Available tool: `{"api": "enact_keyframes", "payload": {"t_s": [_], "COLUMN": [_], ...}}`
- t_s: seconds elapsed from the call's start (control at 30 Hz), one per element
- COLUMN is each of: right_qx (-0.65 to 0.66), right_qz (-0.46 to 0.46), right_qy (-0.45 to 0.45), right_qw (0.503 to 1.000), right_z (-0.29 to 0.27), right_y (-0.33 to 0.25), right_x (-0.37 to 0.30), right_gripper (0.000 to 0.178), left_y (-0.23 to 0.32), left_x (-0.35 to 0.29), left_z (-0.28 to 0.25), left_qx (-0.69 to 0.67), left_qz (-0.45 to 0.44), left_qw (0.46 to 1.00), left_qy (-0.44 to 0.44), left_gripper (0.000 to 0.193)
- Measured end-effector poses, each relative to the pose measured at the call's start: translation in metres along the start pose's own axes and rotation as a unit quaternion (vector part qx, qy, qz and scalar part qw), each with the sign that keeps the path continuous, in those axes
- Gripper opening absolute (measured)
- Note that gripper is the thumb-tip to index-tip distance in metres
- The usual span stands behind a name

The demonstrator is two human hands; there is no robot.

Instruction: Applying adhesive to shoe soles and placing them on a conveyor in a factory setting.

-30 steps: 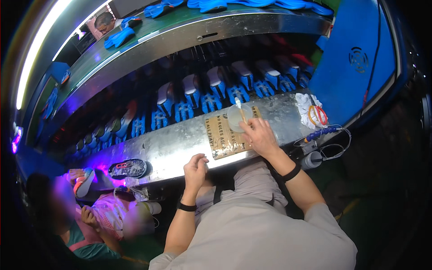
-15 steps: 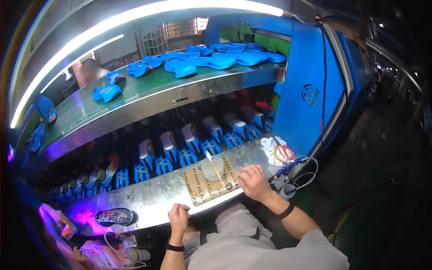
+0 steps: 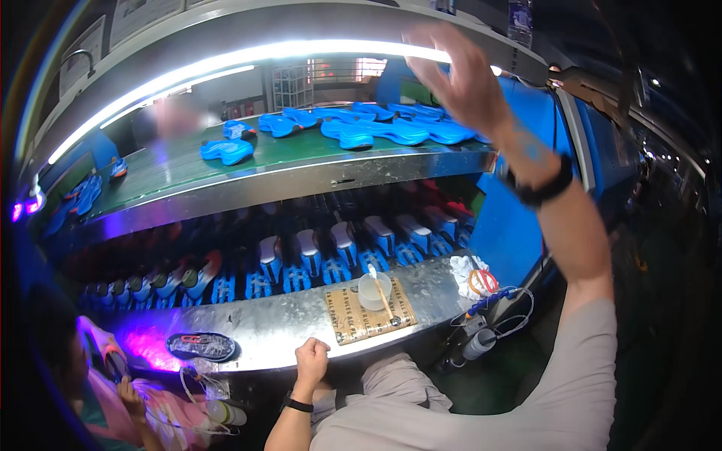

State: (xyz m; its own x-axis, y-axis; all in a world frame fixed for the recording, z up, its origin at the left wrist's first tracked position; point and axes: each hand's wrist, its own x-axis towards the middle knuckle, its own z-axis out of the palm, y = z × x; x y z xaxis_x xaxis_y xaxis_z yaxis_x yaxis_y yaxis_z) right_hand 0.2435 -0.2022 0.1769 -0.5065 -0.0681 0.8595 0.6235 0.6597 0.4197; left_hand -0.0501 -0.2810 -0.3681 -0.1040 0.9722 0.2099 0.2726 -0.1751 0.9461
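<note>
My right hand (image 3: 459,79) is raised high in front of the bright light tube (image 3: 301,49). Its fingers look stretched and apart, slightly blurred, with nothing visible in them. By the front edge of the metal ledge (image 3: 278,338), my left hand (image 3: 312,361) is curled into a fist, and no object shows in it. To the right of that hand lies a printed brown cardboard sheet (image 3: 353,327). On the sheet stands a translucent tub (image 3: 370,296), with a wooden-handled brush (image 3: 386,299) leaning across it.
Blue shoe-shaped pieces (image 3: 391,132) lie on the green belt (image 3: 173,174) above. Blue shoe holders (image 3: 308,263) line the lower opening. A dark shoe (image 3: 201,346) sits on the left, near a co-worker in pink (image 3: 169,410). White cloth (image 3: 468,274) and a hose lie right.
My right hand has swung up from beside the cardboard to the light tube, its fingers spreading. My left hand stays near the ledge. The view has tilted upward.
</note>
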Motion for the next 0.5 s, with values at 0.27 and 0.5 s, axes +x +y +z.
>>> {"api": "enact_keyframes", "payload": {"t_s": [0.27, 0.5], "right_qx": [0.135, 0.134], "right_qz": [0.226, 0.385], "right_qy": [-0.237, -0.308], "right_qw": [0.935, 0.860], "right_z": [0.030, 0.046], "right_y": [0.041, 0.041], "right_x": [0.159, 0.171], "right_gripper": [0.052, 0.040], "left_y": [0.004, 0.008], "left_x": [0.000, 0.002], "left_z": [-0.001, -0.002], "left_qx": [-0.006, 0.010], "left_qz": [-0.047, -0.025], "left_qw": [0.999, 0.999], "left_qy": [0.014, 0.022], "left_gripper": [0.021, 0.021]}}
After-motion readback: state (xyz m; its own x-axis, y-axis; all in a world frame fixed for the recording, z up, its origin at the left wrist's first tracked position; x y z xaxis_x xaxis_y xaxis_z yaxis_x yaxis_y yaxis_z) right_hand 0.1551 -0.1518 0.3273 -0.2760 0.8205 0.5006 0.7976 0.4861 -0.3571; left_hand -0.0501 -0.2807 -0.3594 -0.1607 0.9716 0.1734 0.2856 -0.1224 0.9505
